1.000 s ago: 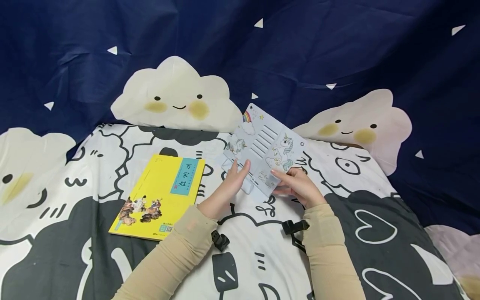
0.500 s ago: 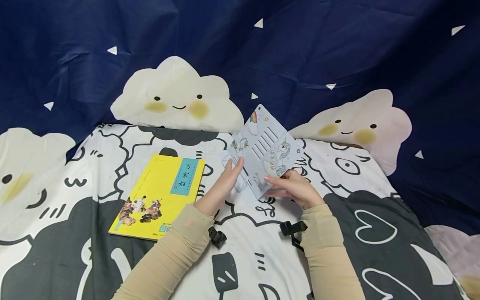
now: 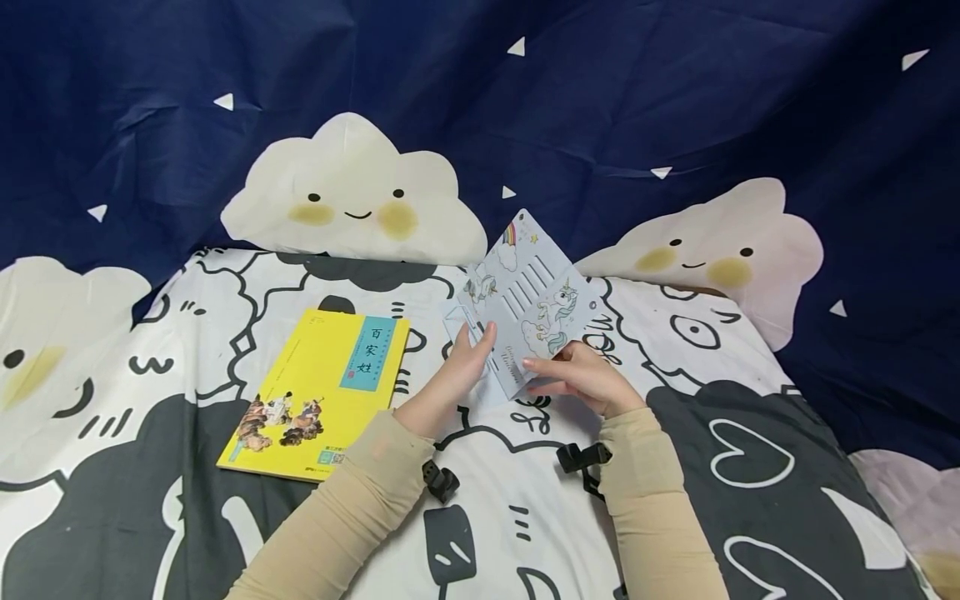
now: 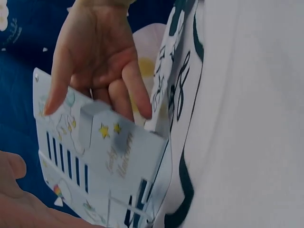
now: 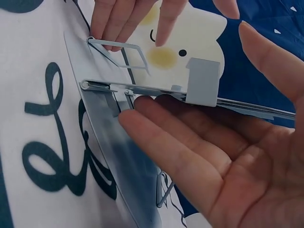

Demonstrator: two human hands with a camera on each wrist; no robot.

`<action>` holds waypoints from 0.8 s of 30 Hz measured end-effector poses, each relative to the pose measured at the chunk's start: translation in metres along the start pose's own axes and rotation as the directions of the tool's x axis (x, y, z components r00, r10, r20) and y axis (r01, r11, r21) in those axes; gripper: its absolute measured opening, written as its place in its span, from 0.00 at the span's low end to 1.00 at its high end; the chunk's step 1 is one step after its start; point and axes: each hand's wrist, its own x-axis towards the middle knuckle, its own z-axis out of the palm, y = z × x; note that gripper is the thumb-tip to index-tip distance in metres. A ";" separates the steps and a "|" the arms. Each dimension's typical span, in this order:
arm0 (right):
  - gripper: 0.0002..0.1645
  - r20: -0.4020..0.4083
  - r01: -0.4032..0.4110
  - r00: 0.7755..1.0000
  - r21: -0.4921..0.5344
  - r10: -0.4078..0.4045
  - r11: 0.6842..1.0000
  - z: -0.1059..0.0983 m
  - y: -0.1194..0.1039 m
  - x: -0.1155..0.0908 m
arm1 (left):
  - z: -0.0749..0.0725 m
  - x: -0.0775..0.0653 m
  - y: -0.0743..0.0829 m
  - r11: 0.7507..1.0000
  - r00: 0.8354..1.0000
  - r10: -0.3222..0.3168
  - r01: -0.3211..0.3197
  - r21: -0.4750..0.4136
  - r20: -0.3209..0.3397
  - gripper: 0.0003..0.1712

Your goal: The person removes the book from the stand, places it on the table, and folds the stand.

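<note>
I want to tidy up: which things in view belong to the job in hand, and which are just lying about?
In the job: unicorn stand, left hand, right hand.
Apparently just lying about: book, untouched on the bedding.

Stand [image 3: 525,296] at approx. ctr. of head view, over bedspread [image 3: 517,479]; = clock ctr. Book [image 3: 315,400] at 8 o'clock, flat on bedspread, apart from stand. L. hand [image 3: 453,375] at 7–8 o'clock, at stand's near-left edge, betw. book & R. hand [image 3: 588,375]; R. hand at 4–5 o'clock, at near-right edge. Backdrop [image 3: 570,100] at 12 o'clock, behind bedspread. On backdrop: cloud motif [image 3: 356,183] at 10 o'clock; 2nd cloud motif [image 3: 712,242] at 2–3 o'clock.
</note>
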 end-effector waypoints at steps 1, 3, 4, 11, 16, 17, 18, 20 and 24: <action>0.34 0.001 0.002 1.000 -0.004 -0.002 1.000 0.000 0.000 0.000 | 0.002 -0.001 0.000 1.000 1.000 0.010 -0.010 0.004 -0.001 0.50; 0.35 0.005 0.006 1.000 -0.003 -0.006 1.000 0.000 0.000 0.001 | 0.004 -0.001 0.000 0.999 0.999 0.031 -0.031 0.007 -0.005 0.49; 0.35 0.007 0.009 1.000 -0.001 -0.009 1.000 0.000 0.000 0.001 | 0.004 -0.001 -0.001 0.999 0.999 0.032 -0.032 0.007 -0.008 0.49; 0.36 0.051 0.047 0.998 0.012 -0.047 0.999 -0.001 0.002 0.000 | -0.001 0.000 -0.002 1.000 1.000 -0.021 0.021 -0.007 -0.007 0.50; 0.40 0.093 0.056 0.994 0.022 -0.058 0.998 -0.002 0.002 -0.002 | -0.005 0.002 -0.005 1.000 1.000 -0.029 0.029 0.006 -0.005 0.49; 0.41 0.097 0.049 0.994 0.026 -0.051 0.998 -0.001 0.001 -0.002 | -0.006 0.003 -0.005 1.000 1.000 -0.027 0.027 0.007 -0.007 0.49; 0.41 0.100 0.044 0.994 0.025 -0.046 0.999 0.000 0.001 -0.002 | -0.007 0.003 -0.005 1.000 1.000 -0.028 0.028 0.007 -0.009 0.49; 0.41 0.105 0.029 0.994 0.022 -0.031 0.999 0.001 -0.001 -0.002 | -0.008 0.003 -0.004 0.999 0.999 -0.036 0.036 0.002 -0.008 0.49; 0.39 0.109 0.018 0.994 0.000 -0.018 1.000 0.005 -0.004 -0.001 | -0.010 0.004 -0.003 0.999 0.999 -0.049 0.048 -0.007 -0.005 0.48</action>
